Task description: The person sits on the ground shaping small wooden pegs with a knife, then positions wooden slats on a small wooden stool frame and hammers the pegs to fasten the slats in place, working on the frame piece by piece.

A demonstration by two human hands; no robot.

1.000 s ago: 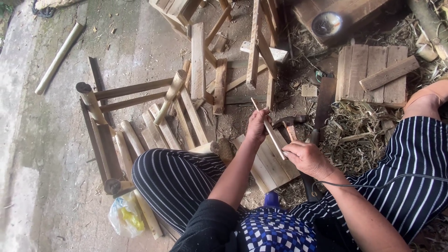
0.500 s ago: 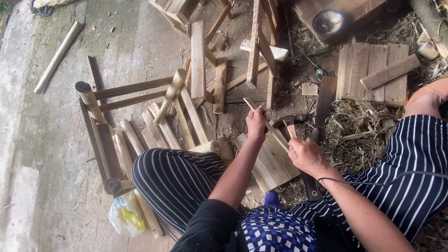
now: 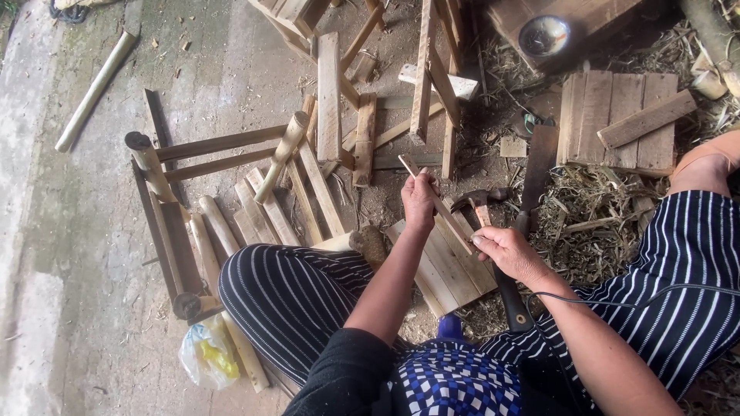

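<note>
While the left hand [image 3: 418,202] is closed around the upper part of a thin wooden strip [image 3: 435,202], the right hand [image 3: 505,250] pinches its lower end, so the strip runs slantwise between both hands, held in the air above a small slatted board [image 3: 451,270] on the ground. A hammer [image 3: 479,202] lies just beyond the right hand, and a large knife [image 3: 528,208] with a dark handle lies beside it. A partly built bamboo frame [image 3: 173,223] lies well to the left. In my judgement, the strip is best handled with both grips kept firm and near the ends, so it does not flex or slip; the wrists should stay clear of the blade lying close by.
</note>
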